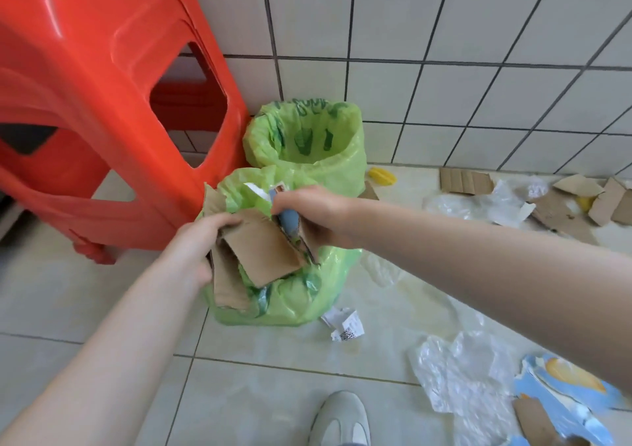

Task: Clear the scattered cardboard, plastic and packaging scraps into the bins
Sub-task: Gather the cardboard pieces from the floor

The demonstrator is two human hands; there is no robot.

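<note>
Two bins lined with green bags stand by the tiled wall: a near bin (301, 295) and a far bin (307, 137), whose inside looks bare. Over the near bin's mouth my left hand (198, 244) grips brown cardboard pieces (263, 254) that stick down into the bag. My right hand (307, 213) holds a bundle of cardboard and blue-grey packaging scraps (289, 221) right beside them. A crumpled white label (345, 324) lies on the floor at the near bin's foot.
Red plastic stools (102, 103) stand stacked left of the bins. Cardboard scraps (564, 202) and clear plastic film (478, 202) litter the floor along the right wall. More plastic film (461, 377) and blue printed packaging (564, 387) lie near right. My shoe (342, 418) is at the bottom.
</note>
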